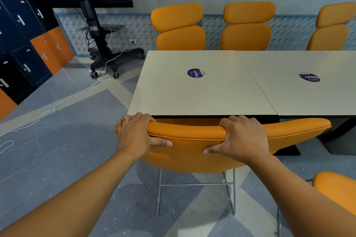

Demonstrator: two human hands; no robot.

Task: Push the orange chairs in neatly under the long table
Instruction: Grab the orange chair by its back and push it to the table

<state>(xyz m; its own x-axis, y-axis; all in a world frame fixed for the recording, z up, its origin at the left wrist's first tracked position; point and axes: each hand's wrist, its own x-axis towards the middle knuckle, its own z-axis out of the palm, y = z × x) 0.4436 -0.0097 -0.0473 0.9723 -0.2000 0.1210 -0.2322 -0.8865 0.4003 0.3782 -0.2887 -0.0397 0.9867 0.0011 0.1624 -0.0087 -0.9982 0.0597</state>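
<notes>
the fingers (pixel 143 117) of our left hand (pixel 134 136) curl over the top edge of the nearest orange chair (pixel 192 140), and the thumb (pixel 161 143) presses against the near face of its backrest. a ring (pixel 125 120) sits on one finger. our right hand (pixel 242 138) clamps the same edge the same way, fingers over the top, thumb on the near face pointing left. the two hands are apart on the wide backrest.

the top of the backrest sits just beside the near edge of the long table (pixel 202 92), close to the table's left end. the seat is hidden from us, and thin metal legs (pixel 234 194) stand on the grey floor below.

two round purple stickers (pixel 195 73) lie on the pale tabletop. across the table, three more orange chairs (pixel 247 25) stand upright along its far edge. part of another orange chair back (pixel 339 190) shows at lower right, apart from the table.

at left stand blue and orange lockers (pixel 28 44) and a black wheeled screen stand (pixel 104 54), with a white cable (pixel 77 92) trailing over the floor.
</notes>
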